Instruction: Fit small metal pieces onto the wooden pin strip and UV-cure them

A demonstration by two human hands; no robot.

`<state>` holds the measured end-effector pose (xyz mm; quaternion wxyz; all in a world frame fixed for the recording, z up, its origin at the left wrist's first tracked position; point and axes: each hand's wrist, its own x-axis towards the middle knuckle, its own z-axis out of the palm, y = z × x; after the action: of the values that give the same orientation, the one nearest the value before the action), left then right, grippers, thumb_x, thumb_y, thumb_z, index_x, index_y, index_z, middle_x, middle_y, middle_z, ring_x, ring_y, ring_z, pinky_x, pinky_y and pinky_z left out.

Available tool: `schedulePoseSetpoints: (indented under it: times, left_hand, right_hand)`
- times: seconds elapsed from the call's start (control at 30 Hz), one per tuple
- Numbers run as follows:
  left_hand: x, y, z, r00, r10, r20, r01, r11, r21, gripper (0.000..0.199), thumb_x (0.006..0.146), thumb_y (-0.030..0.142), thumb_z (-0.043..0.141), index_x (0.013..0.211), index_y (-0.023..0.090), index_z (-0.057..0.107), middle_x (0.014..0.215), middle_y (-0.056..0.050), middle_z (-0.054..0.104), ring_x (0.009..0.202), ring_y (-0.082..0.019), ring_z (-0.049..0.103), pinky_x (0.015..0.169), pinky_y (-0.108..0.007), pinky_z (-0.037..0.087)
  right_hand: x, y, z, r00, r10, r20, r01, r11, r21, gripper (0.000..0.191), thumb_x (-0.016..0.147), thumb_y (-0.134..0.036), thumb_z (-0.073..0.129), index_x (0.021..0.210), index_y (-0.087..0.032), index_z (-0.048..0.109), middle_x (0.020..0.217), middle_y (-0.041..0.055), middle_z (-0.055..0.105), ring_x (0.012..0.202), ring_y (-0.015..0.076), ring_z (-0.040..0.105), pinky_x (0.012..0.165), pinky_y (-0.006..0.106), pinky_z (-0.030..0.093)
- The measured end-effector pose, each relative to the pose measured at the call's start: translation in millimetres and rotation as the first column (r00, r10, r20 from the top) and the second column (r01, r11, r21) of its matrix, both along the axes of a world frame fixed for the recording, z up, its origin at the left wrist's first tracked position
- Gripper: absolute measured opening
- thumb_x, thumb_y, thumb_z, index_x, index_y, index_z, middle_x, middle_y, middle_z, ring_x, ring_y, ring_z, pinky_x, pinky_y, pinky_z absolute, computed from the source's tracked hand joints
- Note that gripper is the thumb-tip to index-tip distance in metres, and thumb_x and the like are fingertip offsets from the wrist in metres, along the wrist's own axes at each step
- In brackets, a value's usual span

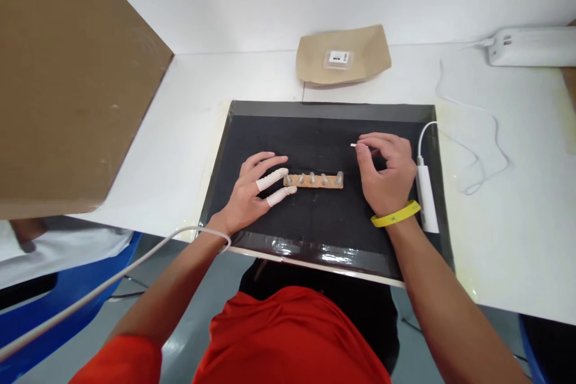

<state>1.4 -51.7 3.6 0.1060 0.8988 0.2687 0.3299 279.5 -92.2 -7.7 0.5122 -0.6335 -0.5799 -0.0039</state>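
Note:
A short tan, cork-like strip [318, 184] lies on a black mat, with several clear, tube-like pieces [312, 177] set along it. At its left end, my left hand [255, 187] steadies the strip between thumb and index finger, both covered in white finger cots; the other fingers stretch out above. Off to the right, my right hand [389, 169] hovers with thumb and fingertips pinched on a small thin white stick [353, 145], whose tip pokes out to the left. Most of that stick is hidden by the fingers.
Behind the black mat [270, 222] sits a brown paper tray [310, 66] holding a small clear labelled box [339, 59]. A white adapter [426, 198] with a cable lies right of my right wrist. A power strip [531, 47] is at back right; a brown board [76, 84] stands left.

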Motion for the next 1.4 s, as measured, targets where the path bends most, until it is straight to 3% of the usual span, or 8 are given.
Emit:
schedulePoseSetpoints:
  times: [0.37, 0.7, 0.83, 0.93, 1.17, 1.3, 1.4]
  left_hand:
    - [2, 0, -0.7, 1.000, 0.006, 0.007, -0.005, 1.000, -0.017, 0.038, 0.094, 0.017, 0.077, 0.129, 0.024, 0.065, 0.135, -0.014, 0.073, 0.132, -0.026, 0.062, 0.109, -0.054, 0.058]
    - [1, 4, 0.5, 0.999, -0.033, 0.019, 0.035, 0.992, -0.121, 0.035, 0.097, 0.015, 0.073, 0.130, 0.024, 0.066, 0.136, -0.013, 0.072, 0.130, -0.024, 0.063, 0.110, -0.053, 0.056]
    - [-3, 3, 1.6, 0.999, -0.032, 0.028, 0.036, 0.983, -0.182, 0.051, 0.096, 0.021, 0.076, 0.143, 0.026, 0.059, 0.142, -0.015, 0.068, 0.134, -0.025, 0.062, 0.113, -0.055, 0.054]
    - [-6, 3, 8.9, 0.999, -0.034, -0.021, 0.028, 0.971, -0.238, 0.063, 0.092, 0.029, 0.081, 0.149, 0.027, 0.053, 0.151, -0.017, 0.061, 0.141, -0.029, 0.057, 0.118, -0.059, 0.049]
    - [4, 18, 35.6, 0.965, -0.180, -0.193, 0.144, 0.972, -0.186, 0.050, 0.090, 0.035, 0.083, 0.134, 0.025, 0.064, 0.153, -0.016, 0.059, 0.144, -0.032, 0.049, 0.120, -0.062, 0.045]
    - [15, 31, 42.5, 0.930, -0.279, -0.241, 0.234, 0.952, -0.199, 0.039, 0.091, 0.038, 0.082, 0.125, 0.023, 0.070, 0.144, -0.014, 0.066, 0.141, -0.032, 0.052, 0.118, -0.057, 0.049]
    - [19, 37, 44.6, 0.916, -0.303, -0.265, 0.251, 0.944, -0.213, 0.044, 0.092, 0.037, 0.081, 0.131, 0.021, 0.068, 0.143, -0.014, 0.067, 0.141, -0.031, 0.052, 0.119, -0.056, 0.049]
  right_hand:
    - [0, -1, 0.7, 1.000, -0.021, 0.019, 0.021, 1.000, 0.003, 0.008, 0.098, -0.025, 0.067, 0.094, -0.024, 0.074, 0.102, 0.0057, 0.082, 0.097, 0.0232, 0.073, 0.085, 0.042, 0.060]
    - [-1, -1, 0.1, 1.000, -0.005, -0.016, 0.006, 1.000, 0.021, 0.009, 0.098, -0.024, 0.067, 0.094, -0.023, 0.074, 0.102, 0.0060, 0.082, 0.098, 0.0226, 0.072, 0.090, 0.042, 0.059]
    - [-1, -1, 1.7, 0.999, 0.002, -0.037, -0.002, 1.000, -0.001, 0.009, 0.098, -0.026, 0.066, 0.094, -0.024, 0.074, 0.103, 0.0054, 0.081, 0.099, 0.0230, 0.072, 0.092, 0.043, 0.059]
    - [-2, -2, 2.9, 0.999, -0.001, -0.047, 0.000, 1.000, -0.019, 0.010, 0.098, -0.027, 0.065, 0.093, -0.025, 0.073, 0.104, 0.0057, 0.081, 0.101, 0.0235, 0.072, 0.094, 0.045, 0.059]
    - [-2, -2, 4.1, 0.999, -0.002, -0.036, 0.002, 1.000, -0.022, 0.011, 0.099, -0.027, 0.064, 0.093, -0.025, 0.073, 0.104, 0.0055, 0.082, 0.100, 0.0224, 0.073, 0.094, 0.043, 0.058]
    - [-1, -1, 2.9, 0.999, 0.004, -0.037, -0.004, 1.000, 0.002, 0.010, 0.099, -0.026, 0.065, 0.093, -0.024, 0.073, 0.104, 0.0057, 0.082, 0.100, 0.0226, 0.073, 0.094, 0.044, 0.058]
    - [-1, -1, 2.0, 0.999, 0.010, -0.041, -0.009, 1.000, 0.018, 0.009, 0.098, -0.025, 0.065, 0.094, -0.024, 0.073, 0.103, 0.0057, 0.081, 0.100, 0.0226, 0.073, 0.094, 0.044, 0.059]
